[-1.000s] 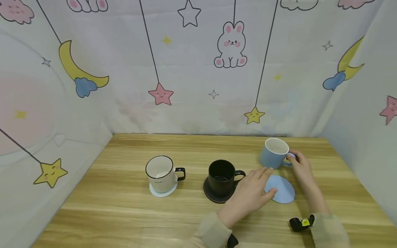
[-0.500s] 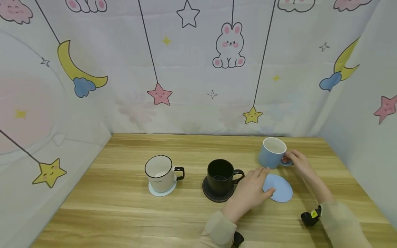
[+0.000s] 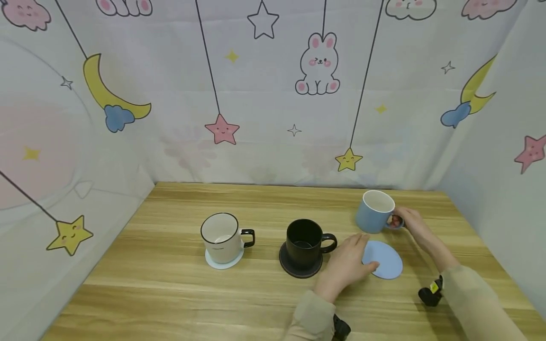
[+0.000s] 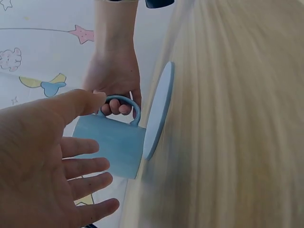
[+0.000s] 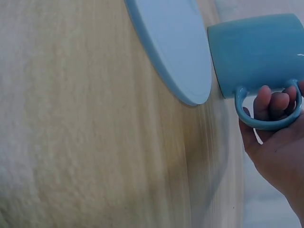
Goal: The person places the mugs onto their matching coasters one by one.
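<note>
A light blue mug [image 3: 375, 213] stands upright at the back right, its handle turned to the right. My right hand [image 3: 415, 227] has curled fingers through that handle [image 5: 268, 124] and grips it. Just in front of the mug lies a round blue coaster [image 3: 382, 259], with nothing on it. My left hand [image 3: 347, 260] hovers beside the coaster's left edge, fingers straight and spread, holding nothing. In the left wrist view its fingers [image 4: 88, 166] overlap the mug from the camera's side, and whether they touch it I cannot tell.
A black mug [image 3: 304, 241] sits on a dark coaster [image 3: 294, 272] close to my left hand. Farther left, a white mug [image 3: 219, 241] with black rim rests on a pale coaster [image 3: 223, 266]. Printed curtains [image 3: 273, 156] border the wooden table [image 3: 170, 293].
My right hand's fingers have slipped into the blue mug's handle, and its forearm has swung to the right. My left hand has stayed nearly in place. The mug has hardly moved.
</note>
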Available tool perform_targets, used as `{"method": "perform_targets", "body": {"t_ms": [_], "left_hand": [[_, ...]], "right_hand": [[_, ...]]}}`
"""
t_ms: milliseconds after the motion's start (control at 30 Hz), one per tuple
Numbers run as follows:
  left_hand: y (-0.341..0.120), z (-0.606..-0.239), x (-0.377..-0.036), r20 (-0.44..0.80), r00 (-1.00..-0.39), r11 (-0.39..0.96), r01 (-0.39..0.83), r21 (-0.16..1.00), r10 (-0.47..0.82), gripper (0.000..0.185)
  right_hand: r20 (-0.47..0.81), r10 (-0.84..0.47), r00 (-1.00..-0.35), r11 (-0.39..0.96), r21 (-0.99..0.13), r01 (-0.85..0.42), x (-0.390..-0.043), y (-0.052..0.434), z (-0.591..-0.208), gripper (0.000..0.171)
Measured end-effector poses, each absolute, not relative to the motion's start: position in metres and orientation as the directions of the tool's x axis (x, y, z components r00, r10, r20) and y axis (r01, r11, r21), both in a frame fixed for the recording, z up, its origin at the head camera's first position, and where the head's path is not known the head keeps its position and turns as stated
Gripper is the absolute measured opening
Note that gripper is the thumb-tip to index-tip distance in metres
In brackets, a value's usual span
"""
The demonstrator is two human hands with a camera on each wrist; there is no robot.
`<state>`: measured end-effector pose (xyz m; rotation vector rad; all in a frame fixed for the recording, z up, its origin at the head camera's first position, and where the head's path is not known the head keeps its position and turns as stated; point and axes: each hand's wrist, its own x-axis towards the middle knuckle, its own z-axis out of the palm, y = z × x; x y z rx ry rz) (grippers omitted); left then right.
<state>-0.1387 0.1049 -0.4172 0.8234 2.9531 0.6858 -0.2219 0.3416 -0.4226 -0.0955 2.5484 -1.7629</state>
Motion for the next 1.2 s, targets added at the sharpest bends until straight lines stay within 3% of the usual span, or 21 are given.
{"method": "perform_targets", "body": {"t_ms": [433, 767, 1200], "left_hand": [[0.11, -0.427, -0.148, 0.01, -0.91, 0.767, 0.354, 0.536, 0.414, 0.073], [0.117, -0.439, -0.148, -0.036, -0.93, 0.805, 0.297, 0.514, 0.366, 0.08], [0.121, -0.442, -0.148, -0.063, -0.936, 0.838, 0.279, 0.469, 0.347, 0.075]], "right_hand": [[0.044, -0.051, -0.998, 0.095, -0.994, -0.048, -0.226, 0.337, -0.431, 0.039], [0.06, -0.012, -0.998, 0.018, -0.998, -0.06, -0.227, 0.336, -0.437, 0.039], [0.051, 0.006, -0.999, -0.064, -0.997, -0.051, -0.228, 0.338, -0.439, 0.041]]}}
